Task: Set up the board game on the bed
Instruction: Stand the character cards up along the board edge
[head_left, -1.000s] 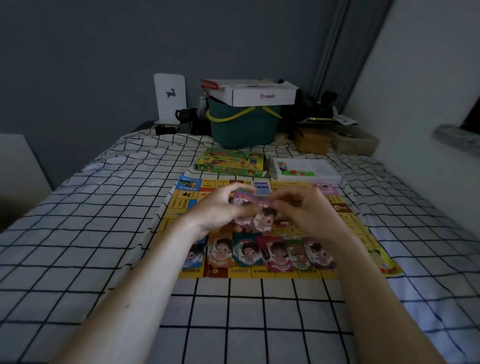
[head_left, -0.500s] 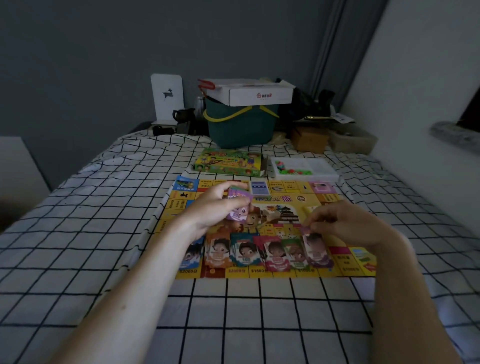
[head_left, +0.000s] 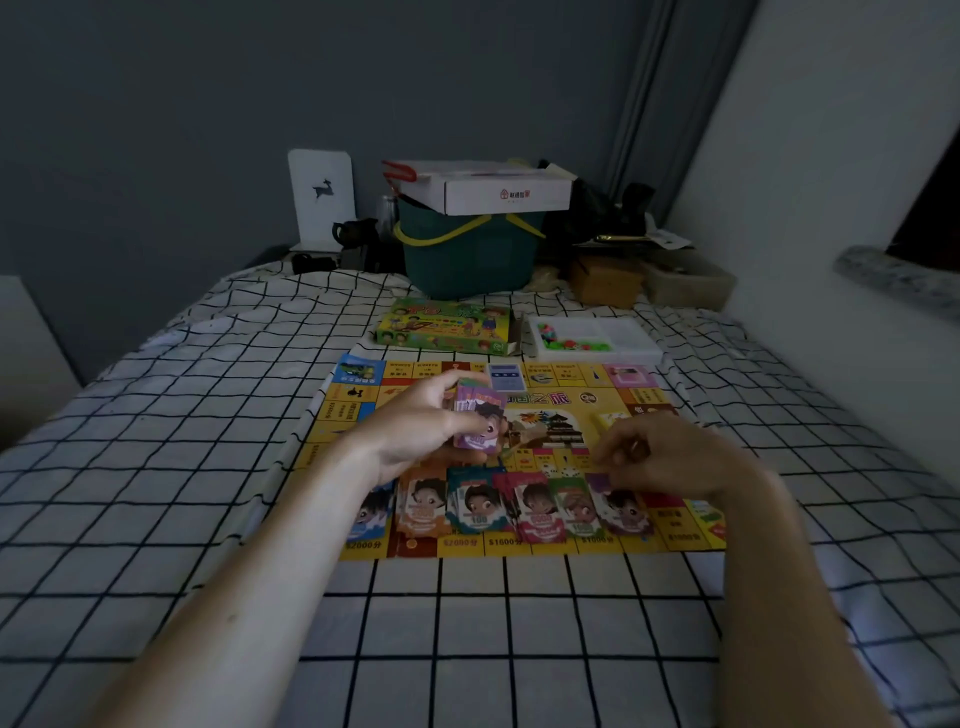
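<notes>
The yellow game board (head_left: 571, 400) lies flat on the checked bed sheet (head_left: 182, 467). Along its near edge lies a row of play-money piles (head_left: 478, 506) in several colours, each printed with a cartoon face. My left hand (head_left: 415, 431) holds a stack of notes (head_left: 478, 415) above the board, a purple one on top. My right hand (head_left: 670, 457) hovers low at the right end of the row, fingers curled at the top edge of the purple pile (head_left: 623, 512). Whether it pinches a note is hidden.
Beyond the board lie the green game box (head_left: 447, 327) and a white tray of small coloured pieces (head_left: 597, 338). At the bed's head stand a green basket (head_left: 467, 254) with a white carton (head_left: 498, 189) on top and a cardboard box (head_left: 605, 280). A wall runs along the right.
My right hand left the stack in my left hand and carried a purple note down to the right end of the row. My left hand stayed in place with its stack.
</notes>
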